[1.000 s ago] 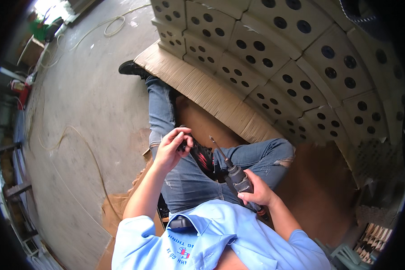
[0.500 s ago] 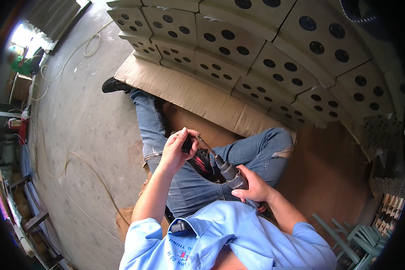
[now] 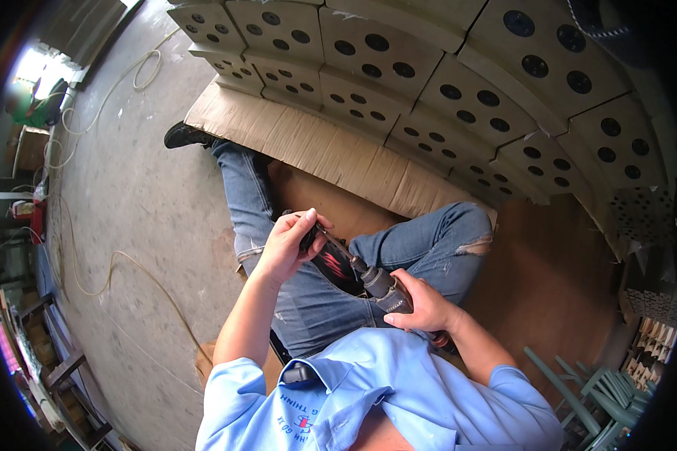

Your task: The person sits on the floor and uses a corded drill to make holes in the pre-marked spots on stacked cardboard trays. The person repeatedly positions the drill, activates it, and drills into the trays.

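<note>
My right hand [image 3: 426,304] is wrapped round a dark power drill [image 3: 387,289], whose long thin bit [image 3: 337,245] points up and left. At the bit's far end is my left hand [image 3: 289,244], its fingers curled round a small black part [image 3: 308,239]. Thumb and forefinger are close to the bit's tip; whether they pinch a screw there is too small to tell. Both hands are over my lap, above my crossed legs in jeans [image 3: 421,244]. Under them shows a black shoe with red marks [image 3: 334,264].
Stacked beige panels [image 3: 399,98] with round black discs rise in front and to the right. A cardboard sheet [image 3: 308,154] lies along their base. On the concrete floor to the left runs a pale hose [image 3: 147,282]. Green-grey metal frames [image 3: 602,398] stand at the lower right.
My left hand has shifted slightly left and downward, and the drill in my right hand has moved slightly left with it. The whole view has also shifted a little.
</note>
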Demonstrator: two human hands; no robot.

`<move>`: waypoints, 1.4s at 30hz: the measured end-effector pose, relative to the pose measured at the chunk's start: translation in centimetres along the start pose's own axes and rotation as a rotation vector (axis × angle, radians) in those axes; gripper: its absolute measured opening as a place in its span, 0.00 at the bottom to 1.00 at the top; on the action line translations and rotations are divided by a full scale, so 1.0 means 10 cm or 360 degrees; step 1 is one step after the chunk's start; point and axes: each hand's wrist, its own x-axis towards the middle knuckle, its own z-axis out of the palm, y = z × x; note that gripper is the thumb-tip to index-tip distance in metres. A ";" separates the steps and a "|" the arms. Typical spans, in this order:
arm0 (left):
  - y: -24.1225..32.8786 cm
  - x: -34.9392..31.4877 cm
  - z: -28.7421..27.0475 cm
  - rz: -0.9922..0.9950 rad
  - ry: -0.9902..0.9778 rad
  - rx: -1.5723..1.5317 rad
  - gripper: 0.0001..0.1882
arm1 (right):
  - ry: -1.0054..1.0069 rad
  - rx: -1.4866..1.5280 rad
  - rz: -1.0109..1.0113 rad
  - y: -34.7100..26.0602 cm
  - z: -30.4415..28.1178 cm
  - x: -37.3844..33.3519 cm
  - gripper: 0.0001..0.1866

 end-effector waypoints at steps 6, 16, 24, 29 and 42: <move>0.21 0.03 0.07 -0.0199 -0.0012 0.0396 0.24 | 0.0177 -0.0309 -0.0083 0.03 0.02 -0.02 0.32; 0.43 0.58 0.74 -0.0106 -0.0176 -0.0158 0.20 | -0.0020 0.1179 -0.0127 -0.17 -0.02 -0.29 0.29; 1.03 1.17 2.12 0.0173 -0.0752 -0.0295 0.17 | -0.0195 0.1822 -0.0847 -0.75 -0.10 -0.66 0.39; 1.16 1.22 2.72 0.0197 -0.0743 -0.0059 0.18 | 0.0136 0.1700 -0.1074 -1.02 -0.07 -0.72 0.32; 1.17 1.40 2.81 0.0164 -0.0493 0.0229 0.16 | 0.0339 0.1916 -0.1274 -1.24 0.04 -0.29 0.27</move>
